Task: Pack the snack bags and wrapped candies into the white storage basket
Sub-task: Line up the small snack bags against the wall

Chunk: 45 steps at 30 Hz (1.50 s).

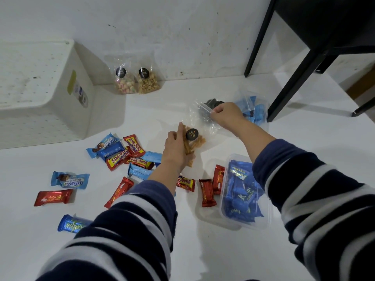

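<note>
From above, the left hand (176, 148) has its fingers wrapped around a clear snack bag (192, 141) of orange sticks near the middle of the white floor (142, 240), while the right hand (227, 114) pinches the top edge of a second clear bag (203, 116) just beyond it. The white storage basket (67, 110) lies tipped on its side at far left, well apart from both hands. Red and blue wrapped candies (129, 151) lie scattered between, and two more snack bags (136, 82) lean against the wall.

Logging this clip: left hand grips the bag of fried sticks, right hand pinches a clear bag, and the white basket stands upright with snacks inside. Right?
Not quite. In the head view the white basket lies overturned, bottom up. The rest holds: left hand, bag of fried sticks, right hand, clear bag.
</note>
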Each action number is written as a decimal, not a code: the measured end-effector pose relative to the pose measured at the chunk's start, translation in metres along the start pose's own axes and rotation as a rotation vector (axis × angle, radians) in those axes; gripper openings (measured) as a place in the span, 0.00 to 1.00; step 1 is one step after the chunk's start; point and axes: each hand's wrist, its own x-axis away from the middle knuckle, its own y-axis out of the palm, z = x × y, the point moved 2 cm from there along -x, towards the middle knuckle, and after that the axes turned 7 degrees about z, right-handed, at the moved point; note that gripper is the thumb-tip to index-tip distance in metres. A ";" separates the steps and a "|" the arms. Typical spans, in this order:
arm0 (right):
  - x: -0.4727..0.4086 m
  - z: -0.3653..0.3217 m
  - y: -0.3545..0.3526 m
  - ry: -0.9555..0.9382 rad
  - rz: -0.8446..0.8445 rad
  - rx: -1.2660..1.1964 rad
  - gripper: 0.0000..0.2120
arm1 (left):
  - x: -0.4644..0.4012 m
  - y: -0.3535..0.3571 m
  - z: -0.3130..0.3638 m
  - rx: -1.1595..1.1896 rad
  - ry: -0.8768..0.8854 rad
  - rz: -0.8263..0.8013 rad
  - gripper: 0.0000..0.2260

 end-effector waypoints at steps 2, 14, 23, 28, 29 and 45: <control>-0.001 -0.003 0.001 -0.016 0.019 0.006 0.09 | 0.000 0.000 0.000 -0.005 0.010 0.003 0.48; -0.009 -0.019 0.008 -0.025 0.010 0.070 0.13 | 0.001 0.002 -0.003 0.001 0.008 -0.013 0.49; -0.013 -0.025 0.012 -0.032 -0.016 0.092 0.07 | 0.004 0.000 -0.004 0.007 0.036 -0.018 0.49; -0.016 -0.027 0.015 -0.036 0.060 0.112 0.11 | 0.004 0.000 -0.004 0.020 0.045 -0.010 0.49; -0.016 -0.027 0.015 -0.030 0.067 0.116 0.11 | 0.004 0.000 -0.005 0.020 0.044 -0.009 0.49; -0.019 -0.032 0.024 -0.026 0.060 0.086 0.05 | 0.004 0.002 -0.006 0.000 0.046 -0.023 0.49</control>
